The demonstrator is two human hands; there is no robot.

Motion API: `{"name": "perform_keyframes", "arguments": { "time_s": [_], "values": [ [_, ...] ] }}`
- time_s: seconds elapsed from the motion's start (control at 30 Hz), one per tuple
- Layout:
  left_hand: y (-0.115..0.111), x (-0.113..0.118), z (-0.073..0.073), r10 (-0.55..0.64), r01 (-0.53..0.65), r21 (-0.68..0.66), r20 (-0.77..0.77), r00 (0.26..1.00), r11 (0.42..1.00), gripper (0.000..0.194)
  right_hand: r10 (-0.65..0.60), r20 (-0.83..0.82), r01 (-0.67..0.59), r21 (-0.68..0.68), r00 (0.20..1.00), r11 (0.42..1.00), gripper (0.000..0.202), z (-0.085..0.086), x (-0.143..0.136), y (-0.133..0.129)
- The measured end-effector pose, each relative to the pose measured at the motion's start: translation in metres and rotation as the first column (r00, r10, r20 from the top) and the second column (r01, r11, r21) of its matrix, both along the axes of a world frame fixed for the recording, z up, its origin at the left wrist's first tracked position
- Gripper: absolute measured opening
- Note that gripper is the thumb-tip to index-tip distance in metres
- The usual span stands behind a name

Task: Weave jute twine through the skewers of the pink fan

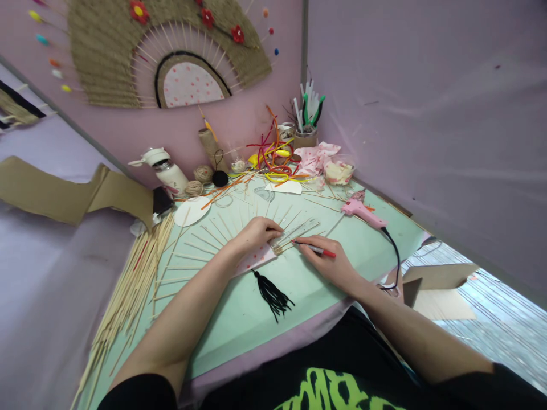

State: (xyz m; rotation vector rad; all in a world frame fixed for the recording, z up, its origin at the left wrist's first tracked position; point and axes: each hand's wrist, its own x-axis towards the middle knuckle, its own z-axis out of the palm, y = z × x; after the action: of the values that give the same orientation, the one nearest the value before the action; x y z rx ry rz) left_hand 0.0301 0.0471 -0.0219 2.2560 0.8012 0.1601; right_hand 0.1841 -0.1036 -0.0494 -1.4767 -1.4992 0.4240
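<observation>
My right hand [328, 263] is closed round a red pen [321, 250], its tip pointing left at thin sticks. Beside it, my left hand [258, 233] rests on a half-round fan piece with pink-dotted fabric [261, 259], its fingertips at the near end of a clear ruler [299, 229]. Part of the fabric is hidden under that hand, and whether its fingers grip or only press the ruler is unclear. Thin sticks [196, 250] fan out from the piece across the green table. A black tassel [272, 296] hangs toward me from its lower edge.
A pink glue gun [363, 213] with a black cord lies at the right. Long sticks [128, 296] are bundled along the left. At the back stand a white bottle [168, 171], twine balls [194, 188], coloured pipe cleaners [277, 156] and a jar with green pliers [305, 138].
</observation>
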Motion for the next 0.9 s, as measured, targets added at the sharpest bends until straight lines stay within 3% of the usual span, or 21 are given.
{"name": "perform_keyframes", "arguments": {
  "time_s": [0.9],
  "values": [
    [-0.0006, 0.0005, 0.0009, -0.011, 0.011, -0.004, -0.007, 1.0, 1.0, 0.026, 0.001, 0.005, -0.001, -0.017, 1.0, 1.0, 0.019, 0.0013, 0.0004, 0.0003]
  ]
}}
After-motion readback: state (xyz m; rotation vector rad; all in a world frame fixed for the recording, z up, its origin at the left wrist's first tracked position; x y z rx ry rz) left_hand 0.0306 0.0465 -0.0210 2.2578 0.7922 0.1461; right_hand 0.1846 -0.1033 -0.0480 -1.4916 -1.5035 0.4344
